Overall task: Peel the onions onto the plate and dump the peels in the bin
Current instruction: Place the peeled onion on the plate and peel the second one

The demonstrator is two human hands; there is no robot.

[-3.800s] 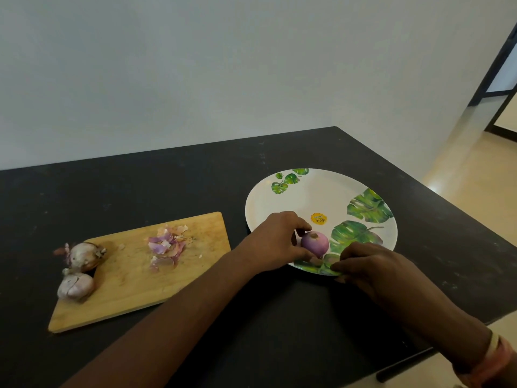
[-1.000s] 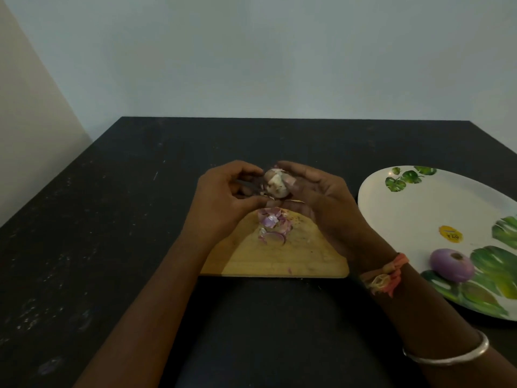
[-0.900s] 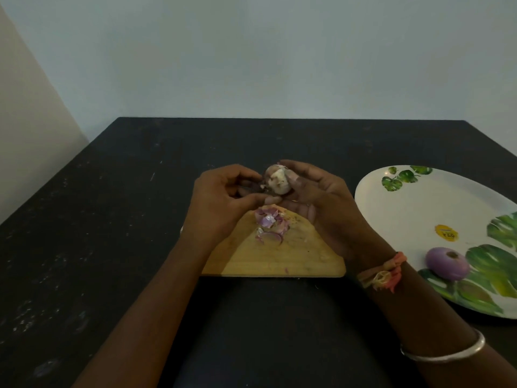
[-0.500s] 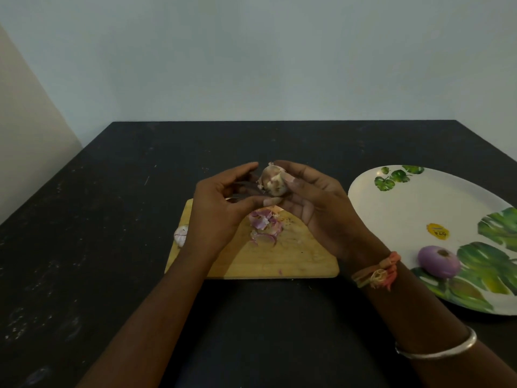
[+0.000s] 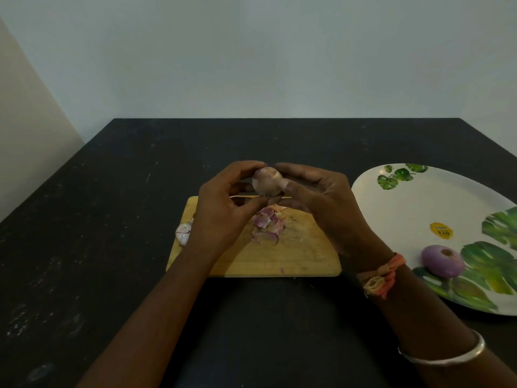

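Both hands hold a pale, papery-skinned onion (image 5: 266, 182) in the air above the far edge of the wooden cutting board (image 5: 293, 256). My left hand (image 5: 223, 211) curls round its left side with fingers over its top. My right hand (image 5: 321, 203) grips its right side, thumb against the skin. A small heap of purple peels (image 5: 267, 226) lies on the board under the hands. Another unpeeled onion (image 5: 184, 233) sits at the board's left edge, partly hidden by my left hand. One peeled purple onion (image 5: 442, 261) rests on the leaf-patterned white plate (image 5: 405, 208) at the right.
The board and plate sit on a black table (image 5: 98, 219) that meets a pale wall at the back. A yellow sticker (image 5: 441, 230) is on the plate. No bin is in view.
Since 3.8 s ago the hands left the peeled onion on the plate and picked up an unpeeled one over the board. In the last second the onion turned slightly between the fingers.
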